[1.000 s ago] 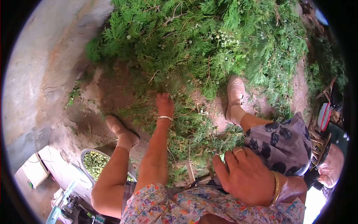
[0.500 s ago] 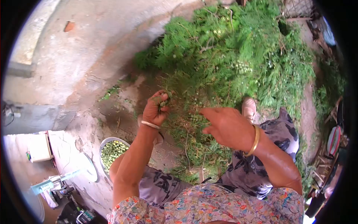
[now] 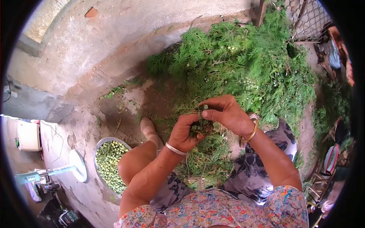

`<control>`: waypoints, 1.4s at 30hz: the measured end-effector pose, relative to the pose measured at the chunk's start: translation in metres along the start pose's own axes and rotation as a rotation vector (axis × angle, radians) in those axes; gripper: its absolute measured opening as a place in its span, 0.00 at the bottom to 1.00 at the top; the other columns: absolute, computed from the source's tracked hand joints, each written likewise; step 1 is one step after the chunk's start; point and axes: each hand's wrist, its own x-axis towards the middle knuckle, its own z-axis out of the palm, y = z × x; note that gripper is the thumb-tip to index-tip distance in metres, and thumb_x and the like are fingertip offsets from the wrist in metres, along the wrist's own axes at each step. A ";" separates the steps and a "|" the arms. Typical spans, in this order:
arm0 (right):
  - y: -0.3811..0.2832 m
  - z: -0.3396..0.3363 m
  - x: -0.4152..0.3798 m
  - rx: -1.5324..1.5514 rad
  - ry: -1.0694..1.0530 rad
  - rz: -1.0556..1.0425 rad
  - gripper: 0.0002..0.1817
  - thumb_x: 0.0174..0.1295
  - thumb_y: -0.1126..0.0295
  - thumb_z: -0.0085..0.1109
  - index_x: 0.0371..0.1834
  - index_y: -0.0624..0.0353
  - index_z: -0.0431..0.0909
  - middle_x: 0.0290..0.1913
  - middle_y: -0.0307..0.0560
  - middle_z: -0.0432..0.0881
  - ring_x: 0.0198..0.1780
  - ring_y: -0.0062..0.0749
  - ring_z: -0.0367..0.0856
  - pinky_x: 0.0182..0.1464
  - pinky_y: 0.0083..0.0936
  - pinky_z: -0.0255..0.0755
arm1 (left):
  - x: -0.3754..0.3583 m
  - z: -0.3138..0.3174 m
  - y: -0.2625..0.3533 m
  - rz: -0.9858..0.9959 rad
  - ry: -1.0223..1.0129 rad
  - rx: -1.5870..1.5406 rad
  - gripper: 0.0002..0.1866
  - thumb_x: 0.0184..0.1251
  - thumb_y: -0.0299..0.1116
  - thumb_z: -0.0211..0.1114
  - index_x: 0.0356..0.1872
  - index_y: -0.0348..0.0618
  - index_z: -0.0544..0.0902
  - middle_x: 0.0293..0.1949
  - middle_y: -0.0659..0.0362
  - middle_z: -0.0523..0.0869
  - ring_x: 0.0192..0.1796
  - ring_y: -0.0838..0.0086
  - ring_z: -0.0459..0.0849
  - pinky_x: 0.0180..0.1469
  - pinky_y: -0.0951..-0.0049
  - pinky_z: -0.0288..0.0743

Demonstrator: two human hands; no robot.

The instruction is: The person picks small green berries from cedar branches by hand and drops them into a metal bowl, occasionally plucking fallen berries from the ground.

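Observation:
My left hand (image 3: 185,132) is curled around a small leafy green sprig (image 3: 201,125) with roundish green cones on it, in front of my knees. Close beside it, my right hand (image 3: 231,116) pinches a pale green cone (image 3: 205,107) between thumb and forefinger, at the top of the sprig. The fingers hide much of what the left hand holds. Below both hands, cut green foliage (image 3: 209,155) lies scattered on the ground between my legs.
A large heap of feathery green branches (image 3: 243,64) lies ahead, against the wall (image 3: 125,34). To my left stands a metal basin (image 3: 96,151) of green cones (image 3: 114,163). Farther left are a white fan (image 3: 78,166) and a white box (image 3: 29,135). Wire mesh (image 3: 311,22) stands at the far right.
My right hand has come in to the left hand, and its fingers now pinch at the sprig. The left hand has moved right and closer to me. The view has shifted, showing more of the basin.

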 end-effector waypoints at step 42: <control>-0.001 0.005 -0.025 -0.477 0.186 -0.092 0.10 0.51 0.76 0.67 0.37 0.64 0.80 0.26 0.36 0.79 0.29 0.14 0.73 0.29 0.19 0.69 | -0.009 0.038 -0.003 0.134 0.241 0.313 0.15 0.69 0.41 0.56 0.40 0.37 0.79 0.28 0.58 0.82 0.23 0.76 0.79 0.16 0.81 0.66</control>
